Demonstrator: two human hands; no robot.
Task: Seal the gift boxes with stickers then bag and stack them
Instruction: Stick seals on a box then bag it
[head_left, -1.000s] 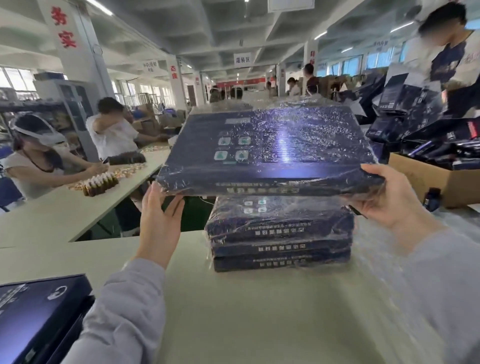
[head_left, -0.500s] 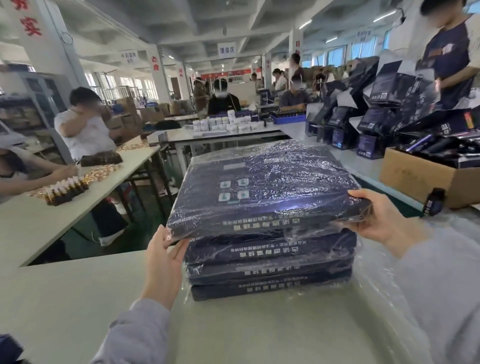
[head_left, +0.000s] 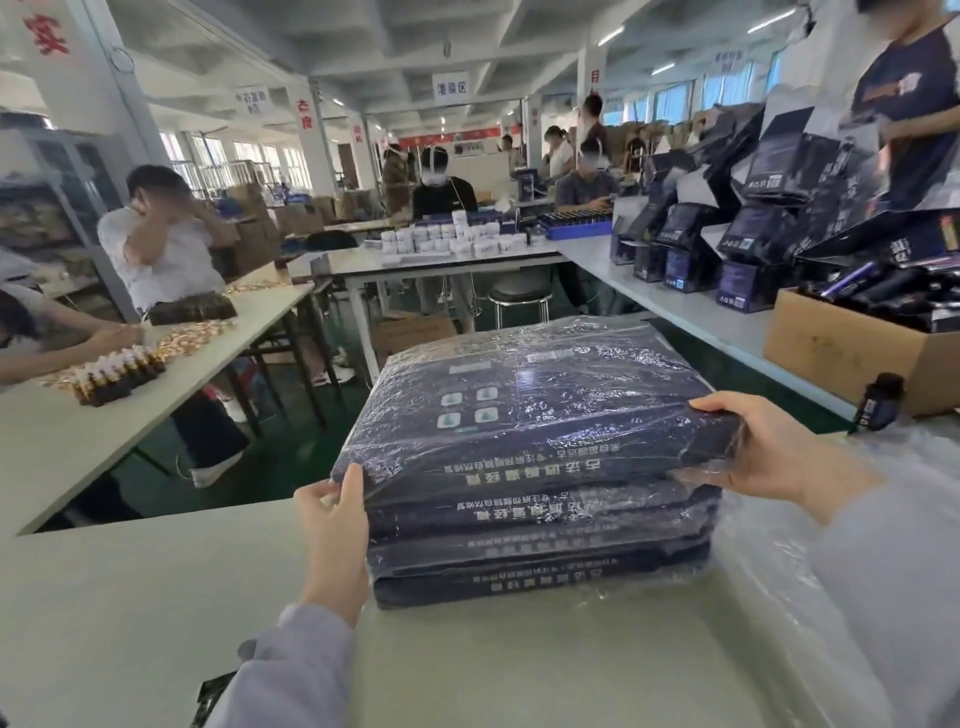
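left hand and right hand grip the near corners of the bagged box atop the 3-box stack by the table's far edge, stiff but the film looks slippery imo.

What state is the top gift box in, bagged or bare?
Bagged: glossy, wrinkled clear film covers the top gift box, bunching at its right corner.

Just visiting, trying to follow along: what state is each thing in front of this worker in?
Top gift box: bagged in clear plastic, lying on the stack.
Stack: three bagged boxes, piled flat on the table.
Left hand: grips the top gift box's near left corner.
Right hand: grips its near right corner.
Cardboard carton: open, full of dark packages.
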